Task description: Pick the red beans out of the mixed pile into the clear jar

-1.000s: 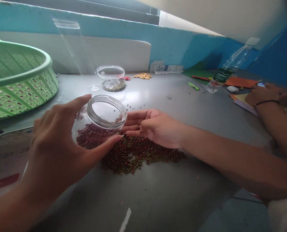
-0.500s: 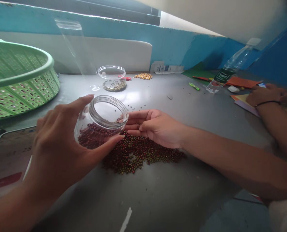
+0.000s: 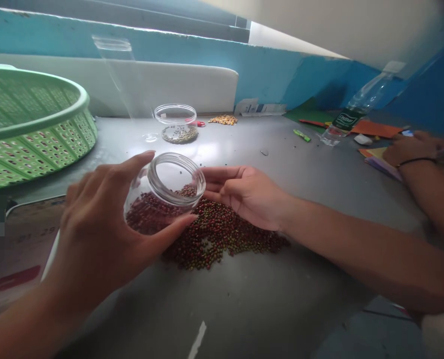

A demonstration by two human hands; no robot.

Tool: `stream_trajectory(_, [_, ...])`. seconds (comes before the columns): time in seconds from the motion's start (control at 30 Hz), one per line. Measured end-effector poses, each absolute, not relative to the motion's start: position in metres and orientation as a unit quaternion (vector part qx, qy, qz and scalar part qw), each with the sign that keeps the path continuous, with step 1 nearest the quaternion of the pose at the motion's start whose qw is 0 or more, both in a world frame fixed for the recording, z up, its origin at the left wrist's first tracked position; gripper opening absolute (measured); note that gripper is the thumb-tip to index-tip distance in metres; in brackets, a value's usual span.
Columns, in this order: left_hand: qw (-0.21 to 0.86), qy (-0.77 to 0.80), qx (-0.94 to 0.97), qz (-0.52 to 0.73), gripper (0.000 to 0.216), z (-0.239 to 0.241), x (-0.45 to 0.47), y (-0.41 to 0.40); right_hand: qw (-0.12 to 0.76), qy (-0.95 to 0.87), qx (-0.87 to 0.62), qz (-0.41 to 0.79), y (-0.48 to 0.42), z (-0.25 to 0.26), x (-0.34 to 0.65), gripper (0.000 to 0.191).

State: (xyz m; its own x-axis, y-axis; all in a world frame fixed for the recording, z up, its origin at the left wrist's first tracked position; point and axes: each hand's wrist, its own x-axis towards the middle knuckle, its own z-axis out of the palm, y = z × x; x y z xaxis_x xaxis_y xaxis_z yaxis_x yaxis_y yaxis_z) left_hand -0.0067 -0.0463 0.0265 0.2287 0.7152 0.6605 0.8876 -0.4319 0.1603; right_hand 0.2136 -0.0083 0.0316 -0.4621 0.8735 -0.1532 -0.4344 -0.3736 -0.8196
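My left hand is wrapped around a clear jar. The jar leans to the right with its wide mouth uncovered, and dark red beans show inside through its wall. Beneath and to the right of it, a pile of red and green beans spreads over the grey table. My right hand is beside the jar's rim, just above the pile, palm turned toward the jar. Its fingers are stretched out and slightly bent, with the tips hidden behind the rim. I see nothing held in it.
A green basket stands at the left. Behind the jar are a round clear container of small seeds, a tall clear tube and yellow kernels. A water bottle and another person's hand are at the right.
The jar in my left hand has shifted slightly right, closer to my right hand. More beans show near its mouth. My right hand's fingertips are more hidden behind the rim.
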Motion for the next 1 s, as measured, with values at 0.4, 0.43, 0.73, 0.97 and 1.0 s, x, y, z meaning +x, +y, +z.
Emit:
stream_trajectory(0.4, [0.138,-0.503,-0.792,-0.316,0.078,0.031,0.018,-0.056,0.578,-0.488,-0.298,0.582,-0.024,0.050,0.201,0.047])
stream_trajectory(0.43, [0.131,-0.502,-0.792,-0.322,0.077,0.031,0.019,-0.057,0.571,-0.517,-0.302,0.561,-0.028,0.052,0.200,0.049])
stream_trajectory(0.73, [0.106,-0.498,-0.791,-0.339,0.074,0.028,0.017,-0.059,0.572,-0.525,-0.255,0.576,-0.031,0.053,0.204,0.047])
stream_trajectory(0.97, [0.110,-0.538,-0.745,-0.378,0.083,0.030,0.001,-0.053,0.404,-0.653,-0.385,0.511,0.006,0.040,0.237,0.044])
stream_trajectory(1.0, [0.105,-0.551,-0.732,-0.386,0.084,0.031,0.000,-0.052,0.351,-0.712,-0.399,0.459,0.008,0.040,0.240,0.044])
